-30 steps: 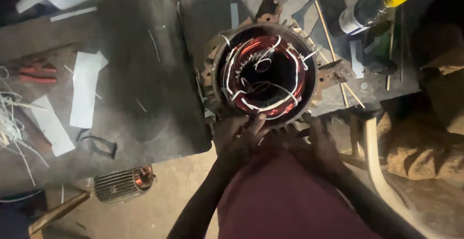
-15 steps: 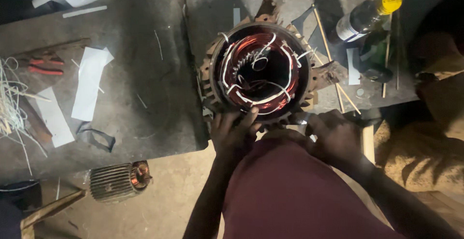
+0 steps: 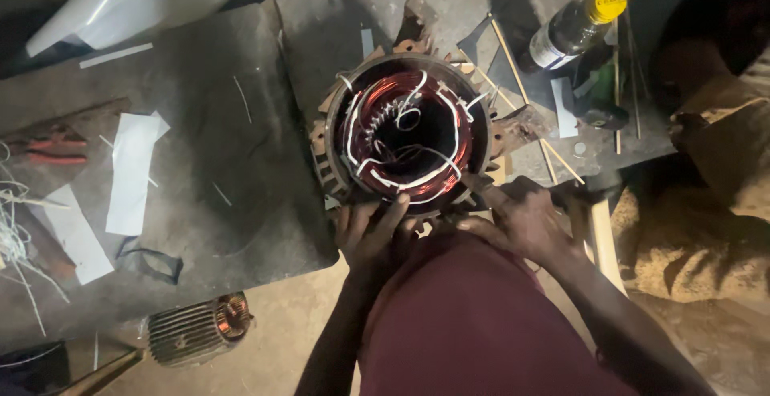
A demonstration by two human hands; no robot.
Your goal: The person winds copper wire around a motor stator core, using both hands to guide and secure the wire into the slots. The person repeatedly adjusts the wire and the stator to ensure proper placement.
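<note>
**Both hands at the stator's near edge**

Head view: my left hand [image 3: 373, 232] has its fingers spread flat against the lower rim of the motor stator [image 3: 407, 133], which stands on the workbench [image 3: 200, 163]. My right hand [image 3: 521, 220] curls loosely beside the rim, gripping nothing I can see.

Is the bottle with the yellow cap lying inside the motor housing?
No, the bottle lies on the bench, up and right of the motor housing.
</note>
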